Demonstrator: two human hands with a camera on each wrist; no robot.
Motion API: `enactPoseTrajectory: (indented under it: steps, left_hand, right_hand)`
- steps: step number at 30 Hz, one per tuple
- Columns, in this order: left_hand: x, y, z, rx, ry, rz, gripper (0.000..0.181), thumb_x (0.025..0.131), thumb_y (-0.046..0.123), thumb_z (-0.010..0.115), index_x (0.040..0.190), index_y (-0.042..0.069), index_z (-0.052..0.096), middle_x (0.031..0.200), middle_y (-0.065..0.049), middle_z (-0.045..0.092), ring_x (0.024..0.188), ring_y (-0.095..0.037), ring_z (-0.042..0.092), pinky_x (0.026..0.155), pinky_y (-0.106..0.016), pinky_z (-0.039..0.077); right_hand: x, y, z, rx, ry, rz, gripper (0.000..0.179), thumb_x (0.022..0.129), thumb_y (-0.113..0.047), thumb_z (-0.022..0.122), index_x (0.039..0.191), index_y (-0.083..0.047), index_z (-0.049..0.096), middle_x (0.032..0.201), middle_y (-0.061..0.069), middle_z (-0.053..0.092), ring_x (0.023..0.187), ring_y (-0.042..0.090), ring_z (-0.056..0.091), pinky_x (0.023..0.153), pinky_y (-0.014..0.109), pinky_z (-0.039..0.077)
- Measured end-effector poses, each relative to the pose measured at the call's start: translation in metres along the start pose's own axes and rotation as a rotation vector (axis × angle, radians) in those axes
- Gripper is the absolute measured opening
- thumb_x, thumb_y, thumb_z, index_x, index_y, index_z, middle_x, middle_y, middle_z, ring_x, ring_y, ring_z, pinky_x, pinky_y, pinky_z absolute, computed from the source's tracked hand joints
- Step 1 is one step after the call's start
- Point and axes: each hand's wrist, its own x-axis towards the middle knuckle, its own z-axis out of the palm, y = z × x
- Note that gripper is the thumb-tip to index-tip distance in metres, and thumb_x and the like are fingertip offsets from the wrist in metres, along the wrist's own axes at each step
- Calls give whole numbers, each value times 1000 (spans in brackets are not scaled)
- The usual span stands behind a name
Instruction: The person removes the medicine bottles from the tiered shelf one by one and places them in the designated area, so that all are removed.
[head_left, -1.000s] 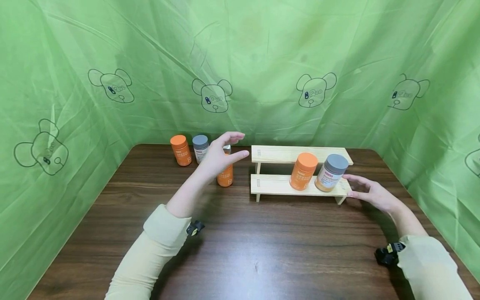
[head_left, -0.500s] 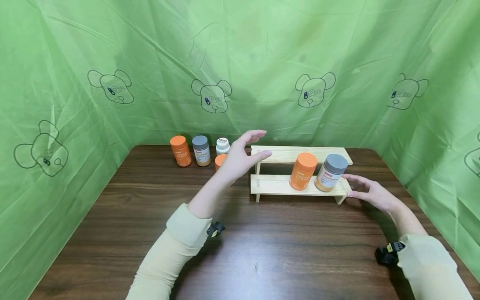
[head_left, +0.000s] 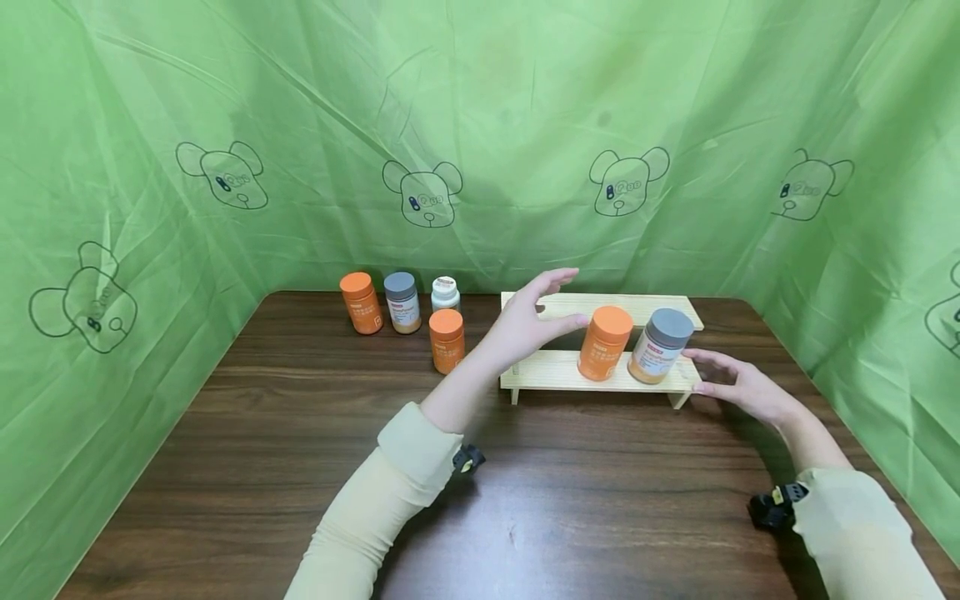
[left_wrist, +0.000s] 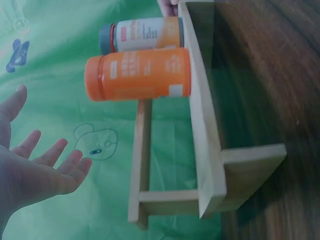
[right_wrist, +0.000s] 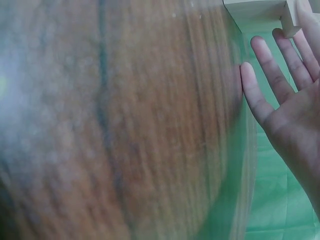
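In the head view my left hand (head_left: 525,321) is over the left part of a two-step wooden shelf (head_left: 551,373), thumb and fingers spread with nothing between them. Just right of its thumb stands an orange bottle (head_left: 603,348) on the lower step. Beside that is a grey-lidded bottle (head_left: 657,354) with a white label. The left wrist view shows the left hand (left_wrist: 40,170) apart from the orange bottle (left_wrist: 142,75). At the shelf's right end is my right hand (head_left: 750,392), fingers extended and fingertips at the wood; whether they press it is unclear.
Left of the shelf on the dark wooden table (head_left: 285,467) stand an orange bottle (head_left: 362,307), a grey-lidded bottle (head_left: 403,307), a small white bottle (head_left: 446,292) and a nearer orange bottle (head_left: 447,343). Green cloth (head_left: 510,108) hangs round the back and sides.
My left hand has moved right, from in front of the loose bottles to the shelf, uncovering the white bottle and nearer orange bottle. The right hand has stayed at the shelf's end.
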Motion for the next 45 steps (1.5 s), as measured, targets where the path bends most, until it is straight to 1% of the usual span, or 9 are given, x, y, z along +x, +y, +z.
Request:
enactPoseTrajectory:
  steps: [4,8,11,14,18,26,30,37,45]
  left_hand:
    - [5,-6,15,-24,-21,-7,66,81,34,75,139,25,45,140,7,48,129,-17,43,104,-41,39]
    - [7,-14,31,-35,-33,1,65,81,33,75,139,26,45,140,4,49,129,-21,44,102,-37,42]
    - [8,-19,41,-57,-27,14,64,81,30,75,138,25,46,139,-5,50,127,-26,46,100,-36,44]
    - [10,-23,49,-83,-16,14,63,81,28,75,137,25,47,139,-7,50,125,-28,48,99,-34,45]
    - [14,-25,57,-106,6,4,59,81,25,76,134,25,50,136,-2,52,122,-25,51,97,-33,47]
    - [17,-28,65,-145,14,2,43,83,21,74,123,16,60,123,2,61,104,-9,60,89,-21,48]
    - [17,-29,66,-146,23,4,36,82,19,74,116,15,64,118,3,64,96,-5,61,85,-18,49]
    - [17,-34,67,-69,20,13,38,79,22,77,115,18,65,113,4,66,89,-5,61,79,-19,50]
    - [18,-36,68,-59,36,21,37,79,22,78,113,18,66,113,3,66,89,-9,63,80,-25,53]
  right_hand:
    - [0,1,0,8,0,1,56,93,-14,61,144,-9,38,134,-3,49,110,-9,47,85,11,42]
    - [0,1,1,18,-3,3,56,93,-14,61,144,-9,38,133,-4,49,110,-9,48,85,11,42]
    - [-1,1,1,17,-4,4,56,92,-14,61,143,-9,38,133,-3,50,110,-9,48,85,11,42]
    - [-1,1,1,9,1,5,56,92,-15,61,143,-10,39,134,-2,49,110,-9,47,85,11,42]
    - [-1,1,1,0,5,4,56,92,-16,61,143,-10,39,134,-2,49,109,-10,47,84,11,41]
    - [0,3,2,13,7,-19,56,92,-13,61,143,-9,39,131,-12,49,110,-10,47,85,10,41]
    - [0,3,2,17,7,-21,56,92,-13,61,143,-9,39,132,-12,49,111,-10,47,86,9,41]
    - [-1,2,1,13,10,-16,56,92,-14,61,143,-9,39,132,-11,48,110,-12,46,85,9,41]
    - [1,1,0,50,-4,-29,55,93,-11,60,143,-7,38,131,-15,48,111,-11,47,86,10,42]
